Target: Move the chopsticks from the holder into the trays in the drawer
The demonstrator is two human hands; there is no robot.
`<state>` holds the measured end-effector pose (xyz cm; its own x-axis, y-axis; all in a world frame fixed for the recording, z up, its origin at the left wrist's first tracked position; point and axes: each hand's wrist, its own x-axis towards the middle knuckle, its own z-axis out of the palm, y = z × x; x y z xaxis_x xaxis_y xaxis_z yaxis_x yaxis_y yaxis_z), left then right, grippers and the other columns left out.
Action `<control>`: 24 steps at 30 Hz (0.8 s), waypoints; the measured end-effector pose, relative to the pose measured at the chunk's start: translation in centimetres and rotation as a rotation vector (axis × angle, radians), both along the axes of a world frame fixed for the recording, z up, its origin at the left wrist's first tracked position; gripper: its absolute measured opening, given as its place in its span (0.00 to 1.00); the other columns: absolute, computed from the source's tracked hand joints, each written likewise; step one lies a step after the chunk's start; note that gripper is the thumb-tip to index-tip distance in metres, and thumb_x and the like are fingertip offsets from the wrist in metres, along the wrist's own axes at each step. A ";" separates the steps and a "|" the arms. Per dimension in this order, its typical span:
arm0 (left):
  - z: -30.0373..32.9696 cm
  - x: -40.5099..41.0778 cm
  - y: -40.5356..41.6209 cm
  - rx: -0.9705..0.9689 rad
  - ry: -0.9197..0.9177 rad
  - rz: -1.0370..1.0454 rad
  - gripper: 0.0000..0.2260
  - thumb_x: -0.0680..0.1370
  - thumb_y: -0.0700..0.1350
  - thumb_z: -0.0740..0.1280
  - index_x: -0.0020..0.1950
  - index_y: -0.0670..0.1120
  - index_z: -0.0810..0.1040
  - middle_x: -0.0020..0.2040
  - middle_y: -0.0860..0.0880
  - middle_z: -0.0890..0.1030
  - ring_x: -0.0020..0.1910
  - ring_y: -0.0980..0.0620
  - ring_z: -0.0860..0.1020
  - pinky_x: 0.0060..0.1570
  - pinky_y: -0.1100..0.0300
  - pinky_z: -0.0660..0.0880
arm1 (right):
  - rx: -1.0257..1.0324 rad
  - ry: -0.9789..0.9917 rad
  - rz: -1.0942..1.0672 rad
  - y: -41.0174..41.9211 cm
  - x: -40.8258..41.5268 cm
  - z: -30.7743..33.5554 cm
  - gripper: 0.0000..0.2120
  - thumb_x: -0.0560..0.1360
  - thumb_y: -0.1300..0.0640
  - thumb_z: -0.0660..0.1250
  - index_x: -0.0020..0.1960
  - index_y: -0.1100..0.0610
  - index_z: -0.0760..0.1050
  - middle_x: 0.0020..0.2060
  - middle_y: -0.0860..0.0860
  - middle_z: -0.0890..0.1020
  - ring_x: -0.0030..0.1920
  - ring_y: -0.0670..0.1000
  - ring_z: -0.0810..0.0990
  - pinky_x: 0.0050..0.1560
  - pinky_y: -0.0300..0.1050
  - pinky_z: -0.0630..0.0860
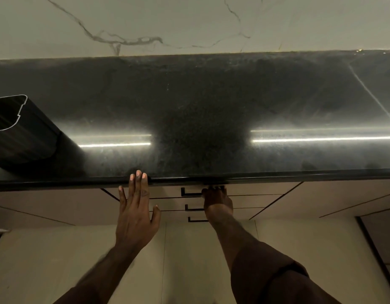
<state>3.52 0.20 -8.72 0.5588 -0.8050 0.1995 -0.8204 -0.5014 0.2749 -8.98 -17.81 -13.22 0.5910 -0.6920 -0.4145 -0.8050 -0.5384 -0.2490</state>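
Two arms reach forward: left hand spread flat at counter edge, right hand grasping top drawer handle.

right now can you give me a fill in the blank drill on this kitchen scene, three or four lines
1. The right hand grips the handle of the ____ drawer.
2. The left hand rests open, fingertips on the edge of the dark ____.
3. The black holder stands on the ____ side of the view.
4. All three drawers are ____.

Missing words: top; countertop; left; shut

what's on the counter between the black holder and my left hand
Nothing: in the head view, only bare dark countertop and a light reflection lie between the holder and the left hand.
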 end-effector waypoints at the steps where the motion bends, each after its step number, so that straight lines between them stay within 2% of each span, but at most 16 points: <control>1: 0.0 0.2 -0.2 0.003 -0.004 -0.005 0.40 0.74 0.49 0.59 0.79 0.43 0.41 0.80 0.44 0.45 0.79 0.45 0.45 0.75 0.39 0.49 | 0.010 0.010 -0.017 -0.2 0.1 0.1 0.21 0.78 0.59 0.67 0.69 0.50 0.71 0.71 0.55 0.69 0.71 0.57 0.67 0.68 0.55 0.70; 4: -0.1 0.4 -0.7 0.013 -0.007 -0.016 0.40 0.73 0.48 0.60 0.79 0.42 0.41 0.80 0.44 0.45 0.79 0.45 0.45 0.74 0.38 0.50 | 0.027 0.001 -0.021 -0.4 0.3 -0.2 0.19 0.78 0.59 0.67 0.68 0.50 0.72 0.70 0.55 0.69 0.70 0.58 0.68 0.67 0.56 0.71; 7: -0.2 0.3 -1.0 0.030 -0.002 -0.004 0.41 0.72 0.47 0.62 0.79 0.42 0.42 0.80 0.44 0.46 0.79 0.45 0.45 0.74 0.38 0.50 | -0.025 0.019 0.054 -0.5 0.0 0.0 0.20 0.79 0.60 0.64 0.71 0.54 0.70 0.73 0.57 0.67 0.74 0.60 0.63 0.72 0.57 0.65; 9: -0.1 0.0 -1.0 0.036 0.002 -0.004 0.42 0.72 0.46 0.63 0.79 0.42 0.42 0.80 0.43 0.46 0.79 0.45 0.44 0.74 0.38 0.49 | -0.045 0.001 0.070 -0.3 -0.2 0.8 0.19 0.79 0.60 0.63 0.70 0.54 0.70 0.72 0.56 0.70 0.73 0.59 0.65 0.70 0.56 0.67; 13: 0.1 -0.4 -0.4 0.041 0.011 -0.018 0.40 0.72 0.48 0.60 0.79 0.43 0.41 0.80 0.44 0.45 0.79 0.46 0.44 0.75 0.39 0.49 | -0.073 -0.126 0.082 0.9 -1.5 2.4 0.11 0.80 0.55 0.62 0.62 0.53 0.74 0.53 0.54 0.81 0.52 0.53 0.80 0.53 0.51 0.78; 16: 0.3 -1.1 -0.1 0.042 0.022 -0.024 0.39 0.73 0.49 0.59 0.79 0.43 0.42 0.80 0.45 0.46 0.79 0.47 0.44 0.75 0.39 0.49 | -0.127 -0.217 0.119 1.8 -2.6 3.9 0.11 0.81 0.50 0.61 0.58 0.52 0.77 0.44 0.52 0.82 0.40 0.50 0.80 0.43 0.47 0.79; 20: 1.2 -1.7 0.3 0.030 0.027 -0.036 0.40 0.72 0.47 0.62 0.79 0.41 0.44 0.80 0.45 0.46 0.79 0.48 0.44 0.75 0.40 0.48 | -0.226 -0.382 0.156 2.3 -3.1 6.8 0.15 0.81 0.46 0.58 0.55 0.53 0.79 0.43 0.51 0.83 0.38 0.51 0.80 0.38 0.44 0.78; 24: 2.7 -2.8 0.6 0.006 0.055 -0.033 0.40 0.73 0.48 0.61 0.79 0.41 0.43 0.80 0.45 0.44 0.79 0.49 0.42 0.76 0.43 0.45 | -0.284 -0.514 0.175 2.7 -3.0 10.1 0.13 0.80 0.46 0.59 0.50 0.53 0.77 0.36 0.50 0.80 0.32 0.48 0.75 0.34 0.42 0.70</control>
